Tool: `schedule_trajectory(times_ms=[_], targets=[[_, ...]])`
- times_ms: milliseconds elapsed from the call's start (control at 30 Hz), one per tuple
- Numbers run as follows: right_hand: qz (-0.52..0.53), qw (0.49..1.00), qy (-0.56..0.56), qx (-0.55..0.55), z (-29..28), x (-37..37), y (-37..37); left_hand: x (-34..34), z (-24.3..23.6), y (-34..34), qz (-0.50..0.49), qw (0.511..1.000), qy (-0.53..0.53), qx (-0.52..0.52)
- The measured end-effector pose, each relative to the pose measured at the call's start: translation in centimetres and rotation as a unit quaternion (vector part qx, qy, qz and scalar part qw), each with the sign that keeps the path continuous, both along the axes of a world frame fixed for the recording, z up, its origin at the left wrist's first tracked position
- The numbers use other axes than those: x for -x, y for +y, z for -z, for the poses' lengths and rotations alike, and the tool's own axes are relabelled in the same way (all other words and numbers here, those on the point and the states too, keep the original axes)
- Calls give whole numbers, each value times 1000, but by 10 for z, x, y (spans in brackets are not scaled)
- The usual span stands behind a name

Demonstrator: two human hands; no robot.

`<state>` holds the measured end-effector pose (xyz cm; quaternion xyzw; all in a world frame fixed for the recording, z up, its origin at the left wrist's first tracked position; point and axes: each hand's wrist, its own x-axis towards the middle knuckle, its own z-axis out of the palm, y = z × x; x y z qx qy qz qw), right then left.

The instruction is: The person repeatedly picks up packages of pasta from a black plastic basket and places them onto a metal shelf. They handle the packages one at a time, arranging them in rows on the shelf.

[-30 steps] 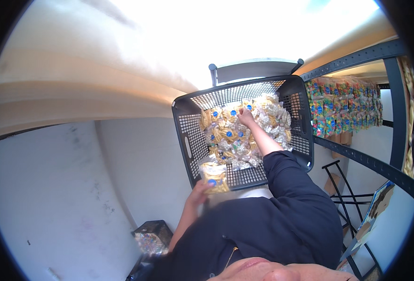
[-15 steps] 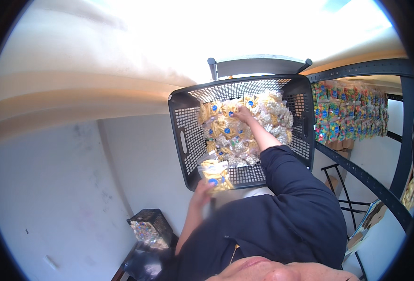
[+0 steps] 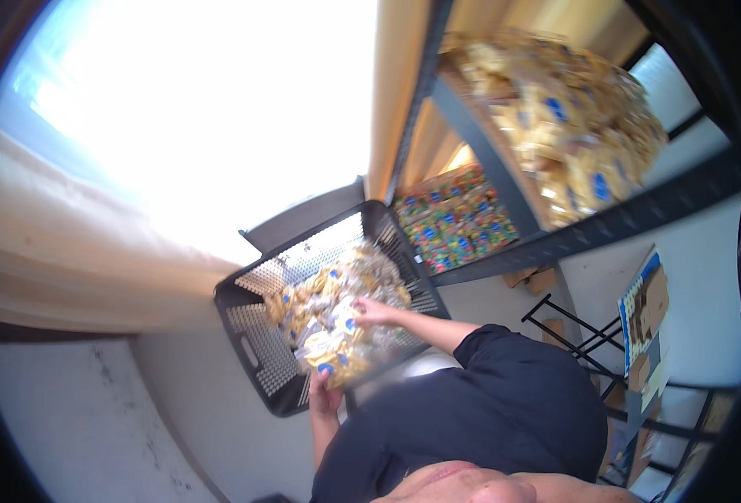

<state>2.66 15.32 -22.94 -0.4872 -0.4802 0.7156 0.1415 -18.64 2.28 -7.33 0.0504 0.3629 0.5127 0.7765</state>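
Observation:
My left hand (image 3: 324, 394) is closed on the lower edge of a clear plastic bag of pale yellow stick-shaped snacks (image 3: 337, 354) with a round blue label. It holds this bag over the near side of a black perforated basket (image 3: 261, 392). Just beyond, my right hand (image 3: 376, 313) reaches in from the right, its fingers pinched on another clear snack bag (image 3: 347, 322) with a blue label. Many similar bags (image 3: 320, 289) lie heaped in the basket. Motion blur softens the picture, and the right fingertips are partly lost in it.
Right of the basket, a dark metal shelf (image 3: 492, 261) carries bags of multicoloured pieces (image 3: 458, 216), with bags of yellow snacks (image 3: 567, 126) higher up. A beige curtain (image 3: 93, 243) hangs at the left. A black folding stand (image 3: 584, 348) and cardboard pieces (image 3: 645, 318) are at the right.
My view has turned right, bringing the shelf's upper bags into sight. My right hand has drawn back from the heap with a bag, closer to my left hand, which keeps its bag.

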Motion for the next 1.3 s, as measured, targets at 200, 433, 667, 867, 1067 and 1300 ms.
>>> schedule_trajectory(times_ms=[200, 433, 667, 867, 1067, 1300], targets=[[78, 995, 30, -55, -63, -53, -56, -38, -21, -25, 78, 995, 7, -62], [138, 987, 58, -50, -100, -93, -178, -60, -21, -132, 85, 985, -32, -149], [90, 991, -19, -101, -92, -114, -308, -71, -34, -267, 38, 996, -15, -80], [209, 975, -25, -70, -118, -158, -351, -90, -47, -287, 75, 991, 20, -106], [242, 967, -12, -83, -160, -214, -361, -146, -54, -264, 106, 981, -20, -159], [346, 935, 21, -79, -172, -333, -398, -273, -56, -249, 244, 960, -6, -136]])
